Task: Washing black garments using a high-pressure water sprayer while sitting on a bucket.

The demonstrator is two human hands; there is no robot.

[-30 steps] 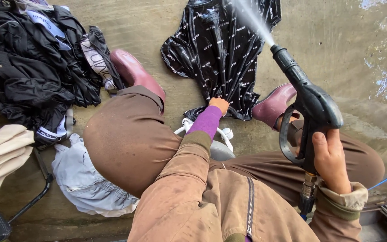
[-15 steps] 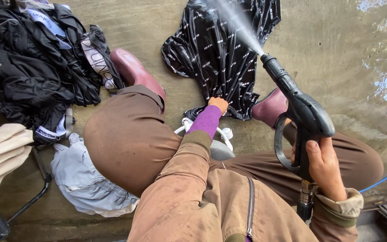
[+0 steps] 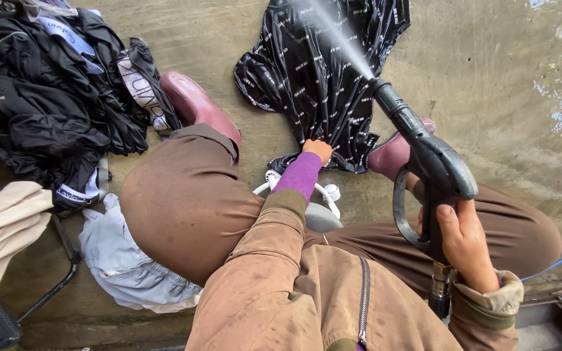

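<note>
Nearest the camera, the right hand [image 3: 466, 244] is wrapping its fingers around the handle of a black spray gun [image 3: 427, 166], its grip clamped on the gun with the barrel pointing up and away to the left. A jet of water [image 3: 333, 36] is leaving the nozzle and striking the black patterned garment [image 3: 323, 71], which is lying spread flat on the wet concrete floor [image 3: 489, 78], beyond both knees. The left hand [image 3: 318, 149], reaching out from a purple cuff, is pressing on the garment's near hem; its fingers are curled under, so I cannot tell whether they are pinching the cloth or only resting on it. So the garment is lying just ahead of the left hand and well beyond the right. A maroon boot [image 3: 196, 104] is planted to the left, and a pile of dark clothes [image 3: 40, 97] is sitting farther left.
</note>
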